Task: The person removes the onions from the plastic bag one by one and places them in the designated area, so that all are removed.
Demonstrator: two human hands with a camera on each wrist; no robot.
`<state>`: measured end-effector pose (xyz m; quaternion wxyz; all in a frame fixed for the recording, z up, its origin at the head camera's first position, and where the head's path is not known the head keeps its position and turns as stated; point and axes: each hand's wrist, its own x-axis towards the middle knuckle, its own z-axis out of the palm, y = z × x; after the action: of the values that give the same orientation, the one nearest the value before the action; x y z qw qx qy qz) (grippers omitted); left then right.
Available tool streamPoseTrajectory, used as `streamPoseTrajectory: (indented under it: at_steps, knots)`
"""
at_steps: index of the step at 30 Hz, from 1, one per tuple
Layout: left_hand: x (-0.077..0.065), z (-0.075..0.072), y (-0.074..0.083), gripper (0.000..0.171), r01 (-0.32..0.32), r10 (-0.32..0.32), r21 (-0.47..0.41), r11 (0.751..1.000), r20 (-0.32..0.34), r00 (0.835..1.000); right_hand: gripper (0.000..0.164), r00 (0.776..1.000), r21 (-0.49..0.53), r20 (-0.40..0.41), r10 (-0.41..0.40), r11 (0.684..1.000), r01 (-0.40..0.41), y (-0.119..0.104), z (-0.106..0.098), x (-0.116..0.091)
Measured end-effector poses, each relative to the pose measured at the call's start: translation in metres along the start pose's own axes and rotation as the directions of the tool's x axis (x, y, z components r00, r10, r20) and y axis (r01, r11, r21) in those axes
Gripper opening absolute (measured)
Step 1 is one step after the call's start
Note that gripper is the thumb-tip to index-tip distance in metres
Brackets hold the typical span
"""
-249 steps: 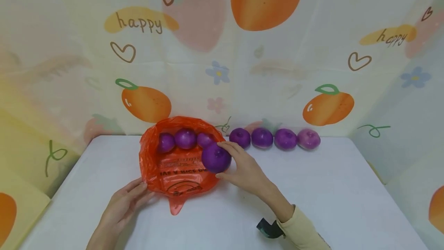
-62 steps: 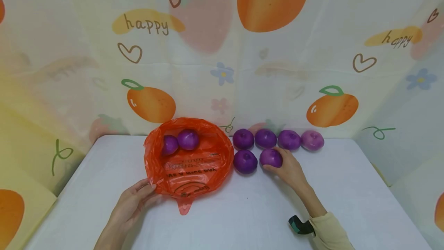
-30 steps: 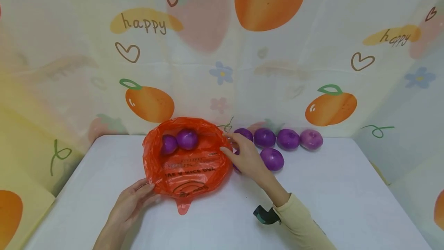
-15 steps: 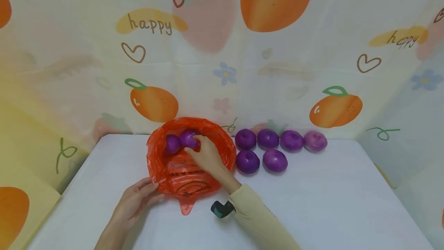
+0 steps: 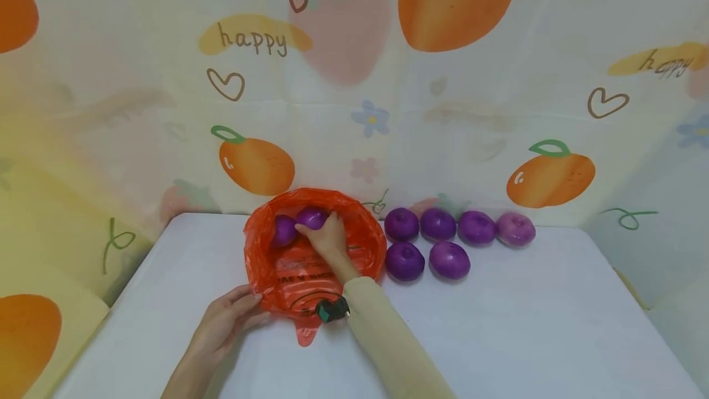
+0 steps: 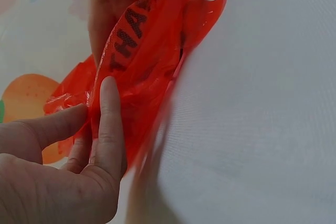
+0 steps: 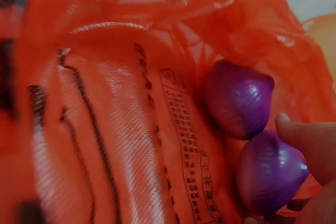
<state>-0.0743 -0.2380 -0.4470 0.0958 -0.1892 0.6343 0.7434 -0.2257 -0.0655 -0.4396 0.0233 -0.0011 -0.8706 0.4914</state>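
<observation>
A red plastic bag (image 5: 260,276) lies with its mouth open toward me, and two purple onions sit inside it. My right hand (image 5: 328,236) reaches into the bag and grips the right-hand onion (image 5: 311,218); in the right wrist view the thumb lies by the top of that onion (image 7: 269,174) and fingertips show beneath it. The other onion (image 5: 285,230) rests right beside it, against the bag's left side. My left hand (image 5: 229,319) pinches the bag's lower left rim, thumb on one side and fingers on the other, as the left wrist hand (image 6: 79,156) shows.
Right of the bag, several purple onions (image 5: 438,225) form a back row along the white table (image 5: 526,325). Two more, a dark onion (image 5: 405,261) and a lighter onion (image 5: 449,260), sit in front of them. A fruit-print cloth (image 5: 443,159) hangs behind.
My right hand took two onions out of the bag and set them in a front row on the table. It then moved left, back into the bag, onto another onion. The left hand stayed.
</observation>
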Motion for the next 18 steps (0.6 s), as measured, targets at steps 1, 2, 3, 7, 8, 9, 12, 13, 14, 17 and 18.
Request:
streamPoseTrajectory:
  at_steps: [1,2,3,7,8,9,12,13,14,17,18]
  knots:
    - [0.0,0.0,0.0,0.048,-0.005,0.005,-0.002,1.0,-0.002,1.0,0.081,1.0,0.003,-0.005,0.01,1.0,-0.01,0.0,0.001,0.001]
    - [0.0,0.0,0.0,0.048,-0.009,0.009,-0.003,1.0,0.002,1.0,0.081,1.0,0.005,-0.011,0.019,1.0,-0.019,0.0,0.002,0.003]
    - [0.0,-0.001,0.0,0.048,-0.009,0.009,-0.006,1.0,0.0,1.0,0.081,1.0,0.003,-0.015,0.028,1.0,-0.028,-0.001,0.002,0.004]
    - [0.001,0.004,-0.004,0.047,0.015,-0.015,-0.005,1.0,-0.005,1.0,0.078,0.998,-0.076,-0.047,0.052,0.996,-0.055,0.005,-0.001,0.007]
    - [0.001,0.005,-0.004,0.047,0.019,-0.019,-0.005,1.0,-0.006,1.0,0.077,0.997,-0.098,-0.052,0.055,0.993,-0.06,0.006,-0.002,0.007]
    - [0.001,0.006,-0.004,0.047,0.023,-0.024,-0.006,1.0,-0.011,1.0,0.076,0.997,-0.123,-0.058,0.055,0.99,-0.062,0.007,-0.002,0.008]
    - [0.002,0.007,-0.005,0.047,0.02,-0.02,-0.004,1.0,-0.001,1.0,0.073,0.997,-0.161,-0.055,0.057,0.985,-0.065,0.007,-0.004,0.007]
    - [0.003,0.007,-0.006,0.047,0.017,-0.017,-0.005,1.0,0.005,1.0,0.073,0.997,-0.17,-0.047,0.059,0.983,-0.066,0.006,-0.005,0.006]
    - [0.003,0.006,-0.006,0.048,0.015,-0.015,-0.001,1.0,0.011,1.0,0.072,0.998,-0.172,-0.037,0.06,0.983,-0.065,0.005,-0.006,0.005]
    - [0.003,0.002,-0.006,0.049,0.017,-0.017,0.005,1.0,0.004,1.0,0.069,0.999,-0.168,0.011,0.046,0.985,-0.044,-0.001,-0.01,0.001]
    - [0.003,0.001,-0.005,0.05,0.019,-0.019,0.009,1.0,0.003,1.0,0.069,0.999,-0.162,0.028,0.045,0.986,-0.04,-0.003,-0.011,0.0]
